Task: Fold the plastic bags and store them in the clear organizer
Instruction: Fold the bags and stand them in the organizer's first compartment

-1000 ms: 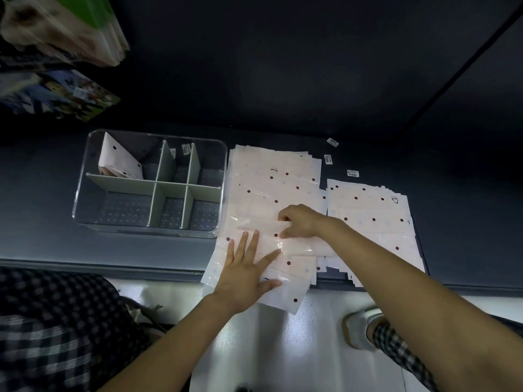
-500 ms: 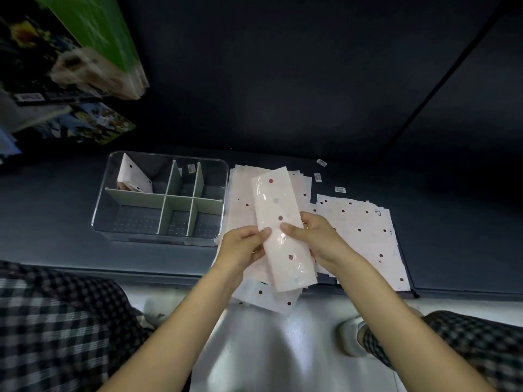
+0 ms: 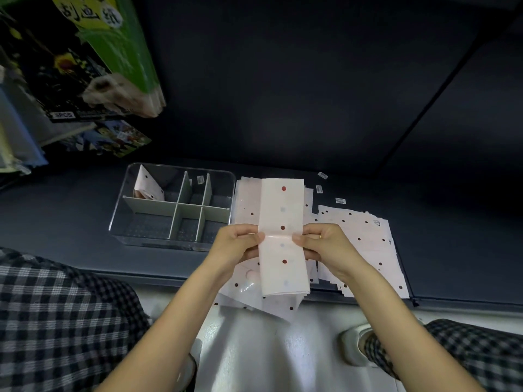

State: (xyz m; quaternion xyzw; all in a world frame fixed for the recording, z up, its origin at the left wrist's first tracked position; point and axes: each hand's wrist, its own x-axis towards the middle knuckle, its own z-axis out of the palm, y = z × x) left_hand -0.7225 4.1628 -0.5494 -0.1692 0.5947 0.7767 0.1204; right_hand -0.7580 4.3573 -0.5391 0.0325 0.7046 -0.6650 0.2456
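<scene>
- Nearest the camera, checked trousers (image 3: 56, 321) cover the knees at the lower left and lower right, with pale floor (image 3: 268, 349) between them and a light shoe (image 3: 352, 346) beside the right knee.
- Both bare forearms reach forward over the floor toward the desk (image 3: 56, 216).
- The left hand (image 3: 237, 244) pinches the left edge of a folded plastic bag (image 3: 283, 239), thumb on top; the right hand (image 3: 322, 244) pinches the right edge directly opposite, so both hands are clamped on the same strip.
- The folded plastic bag is a long, narrow, pale strip with red and faint grey dots, held lengthwise away from the person, above the desk's front edge.
- Under it lies a stack of flat dotted bags (image 3: 246, 202), its near corner hanging over the desk's edge; a second stack (image 3: 365, 241) lies just to the right.
- To the left of the stacks, the clear organizer (image 3: 124, 222) sits on the desk, split by pale dividers into six compartments.
- One folded bag (image 3: 147, 185) leans in its far-left compartment.
- Small labels (image 3: 340, 200) lie on the desk beyond the stacks.
- Farther left, colourful packets (image 3: 93, 66) hang above the desk.
</scene>
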